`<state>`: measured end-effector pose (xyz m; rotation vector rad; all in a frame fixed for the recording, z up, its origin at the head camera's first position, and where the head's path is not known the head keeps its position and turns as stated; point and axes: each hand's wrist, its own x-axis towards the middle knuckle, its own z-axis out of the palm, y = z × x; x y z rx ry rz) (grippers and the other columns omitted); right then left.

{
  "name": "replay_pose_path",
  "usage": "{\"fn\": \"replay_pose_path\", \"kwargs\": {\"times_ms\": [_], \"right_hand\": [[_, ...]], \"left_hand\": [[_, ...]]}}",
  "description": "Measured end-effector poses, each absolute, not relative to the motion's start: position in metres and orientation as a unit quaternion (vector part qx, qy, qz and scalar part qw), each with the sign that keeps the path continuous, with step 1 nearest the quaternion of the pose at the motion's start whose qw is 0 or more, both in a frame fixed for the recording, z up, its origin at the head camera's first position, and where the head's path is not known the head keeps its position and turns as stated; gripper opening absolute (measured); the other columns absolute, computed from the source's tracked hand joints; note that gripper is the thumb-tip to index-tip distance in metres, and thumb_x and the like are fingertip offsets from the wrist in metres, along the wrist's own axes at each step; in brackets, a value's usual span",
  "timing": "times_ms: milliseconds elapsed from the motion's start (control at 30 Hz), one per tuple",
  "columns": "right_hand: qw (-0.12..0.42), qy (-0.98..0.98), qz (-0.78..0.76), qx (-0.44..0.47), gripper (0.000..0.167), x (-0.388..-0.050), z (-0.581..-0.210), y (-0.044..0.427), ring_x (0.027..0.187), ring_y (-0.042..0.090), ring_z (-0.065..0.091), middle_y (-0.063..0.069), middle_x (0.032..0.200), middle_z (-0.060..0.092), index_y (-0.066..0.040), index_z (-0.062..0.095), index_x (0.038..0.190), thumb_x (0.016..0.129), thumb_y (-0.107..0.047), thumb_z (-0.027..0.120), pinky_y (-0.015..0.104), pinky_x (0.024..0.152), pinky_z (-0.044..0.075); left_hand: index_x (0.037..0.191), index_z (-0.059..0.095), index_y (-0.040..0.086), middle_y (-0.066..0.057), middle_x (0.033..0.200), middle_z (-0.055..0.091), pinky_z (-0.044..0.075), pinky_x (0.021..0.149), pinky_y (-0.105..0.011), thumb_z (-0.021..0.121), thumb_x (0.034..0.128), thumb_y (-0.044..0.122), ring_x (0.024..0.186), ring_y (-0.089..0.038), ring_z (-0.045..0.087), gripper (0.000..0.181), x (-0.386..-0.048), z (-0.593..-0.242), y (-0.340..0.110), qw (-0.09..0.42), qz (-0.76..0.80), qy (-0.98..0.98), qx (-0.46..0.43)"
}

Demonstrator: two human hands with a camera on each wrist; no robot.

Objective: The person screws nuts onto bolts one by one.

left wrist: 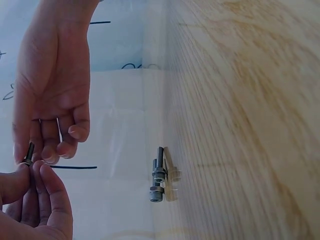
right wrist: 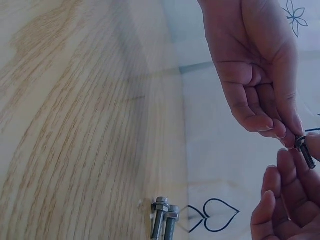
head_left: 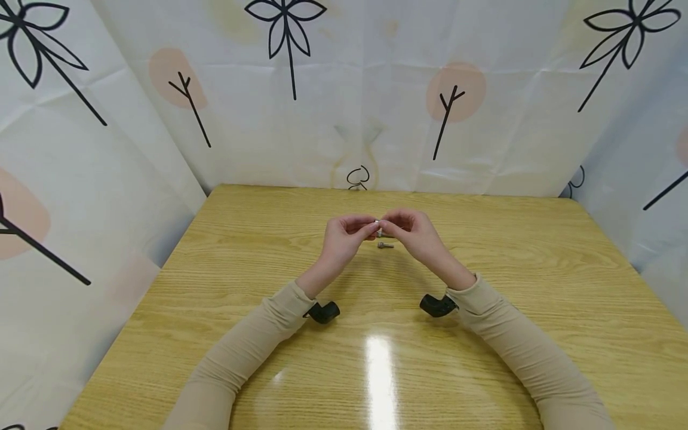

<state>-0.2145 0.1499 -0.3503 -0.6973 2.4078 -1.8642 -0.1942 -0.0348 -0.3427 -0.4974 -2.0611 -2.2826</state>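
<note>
Above the far middle of the table, my two hands meet at a small metal bolt with a dark threaded shank (left wrist: 30, 150). The thumb and fingers of my left hand (head_left: 344, 240) pinch it at its wider end (right wrist: 300, 141); whether a nut sits there is hidden by the fingertips. My right hand (head_left: 421, 239) pinches it from the other side, thumb and fingertip about the shank, which points toward that hand. Beneath the hands, two socket-head bolts lie on the table: the nearer bolt (head_left: 385, 245) and the farther bolt (head_left: 386, 235). Each carries a nut close to its head.
The wood-grain table (head_left: 226, 257) ends at a white patterned cloth (head_left: 365, 119) that hangs behind it and on both sides. Below the cuffs, a black wrist mount (head_left: 323, 312) shows on the left and another black mount (head_left: 438, 306) on the right.
</note>
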Motion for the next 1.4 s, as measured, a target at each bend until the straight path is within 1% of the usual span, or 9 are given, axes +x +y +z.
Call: {"fn": "replay_pose_path", "kwargs": {"times_ms": [100,333,467,567,667,867,967,1233,1400], "right_hand": [[0.019,0.766,-0.605,-0.217,0.027,-0.214,-0.35,0.15,0.096,0.044,0.059,0.016,0.099,0.065,0.002,0.065,0.109,0.096,-0.022,0.061,0.049,0.088,0.054],[-0.006,0.77,-0.595,-0.23,0.026,-0.215,-0.352,0.151,0.094,0.033,0.062,0.015,0.104,0.065,0.001,0.063,0.114,0.092,-0.013,0.066,0.043,0.084,0.056],[-0.012,0.778,-0.584,-0.229,0.022,-0.215,-0.352,0.151,0.09,0.024,0.064,0.014,0.103,0.066,-0.003,0.067,0.109,0.093,-0.019,0.065,0.053,0.084,0.054],[-0.012,0.795,-0.567,-0.216,0.026,-0.216,-0.35,0.15,0.09,0.024,0.064,0.014,0.101,0.067,-0.004,0.068,0.107,0.094,-0.026,0.064,0.054,0.084,0.053],[-0.007,0.803,-0.561,-0.201,0.029,-0.215,-0.349,0.15,0.095,0.031,0.062,0.015,0.102,0.067,-0.003,0.067,0.109,0.095,-0.027,0.063,0.05,0.084,0.053],[-0.017,0.791,-0.572,-0.215,0.026,-0.205,-0.336,0.146,0.096,0.037,0.06,0.022,0.105,0.064,0.006,0.061,0.115,0.092,-0.005,0.064,0.031,0.08,0.055],[-0.024,0.799,-0.558,-0.224,0.021,-0.197,-0.325,0.142,0.095,0.035,0.061,0.023,0.104,0.064,0.009,0.062,0.111,0.092,-0.001,0.063,0.027,0.078,0.055],[0.001,0.805,-0.555,-0.208,0.022,-0.194,-0.319,0.142,0.089,0.023,0.063,0.024,0.103,0.065,0.007,0.064,0.11,0.097,-0.011,0.059,0.051,0.086,0.053],[-0.005,0.785,-0.576,-0.227,0.024,-0.205,-0.337,0.148,0.094,0.033,0.062,0.019,0.104,0.064,0.003,0.063,0.114,0.095,-0.01,0.062,0.046,0.083,0.055]], "left_hand": [[0.104,0.066,-0.014,-0.023,0.094,0.069,0.059,0.081,-0.043,0.064,0.0908,0.001,0.09,-0.045,0.064,0.02,-0.194,-0.342,-0.035,0.013,-0.733,-0.662,-0.155],[0.105,0.067,-0.013,-0.026,0.096,0.068,0.059,0.081,-0.043,0.065,0.0906,0.002,0.087,-0.039,0.067,0.02,-0.205,-0.355,-0.034,0.011,-0.736,-0.661,-0.147],[0.104,0.069,-0.009,-0.022,0.095,0.07,0.059,0.079,-0.039,0.068,0.0896,0.008,0.087,-0.039,0.067,0.022,-0.211,-0.365,-0.034,0.013,-0.741,-0.656,-0.144],[0.103,0.07,-0.007,-0.018,0.093,0.071,0.06,0.078,-0.037,0.069,0.089,0.011,0.088,-0.041,0.066,0.022,-0.212,-0.367,-0.033,0.019,-0.742,-0.655,-0.143],[0.103,0.07,-0.006,-0.018,0.093,0.071,0.059,0.079,-0.04,0.069,0.0892,0.011,0.088,-0.041,0.066,0.022,-0.211,-0.367,-0.032,0.025,-0.741,-0.655,-0.145],[0.102,0.07,-0.008,-0.021,0.093,0.07,0.06,0.078,-0.038,0.069,0.0889,0.009,0.089,-0.045,0.065,0.021,-0.211,-0.365,-0.032,0.028,-0.742,-0.655,-0.142],[0.103,0.069,-0.009,-0.025,0.096,0.068,0.06,0.078,-0.036,0.069,0.089,0.01,0.091,-0.048,0.063,0.024,-0.211,-0.365,-0.033,0.025,-0.744,-0.65,-0.15],[0.103,0.07,-0.008,-0.021,0.094,0.07,0.06,0.078,-0.036,0.069,0.0892,0.01,0.089,-0.043,0.065,0.022,-0.211,-0.365,-0.033,0.023,-0.747,-0.648,-0.148],[0.101,0.07,-0.008,-0.019,0.092,0.071,0.06,0.078,-0.037,0.068,0.0892,0.006,0.087,-0.041,0.066,0.018,-0.211,-0.366,-0.033,0.028,-0.751,-0.641,-0.154]]}}
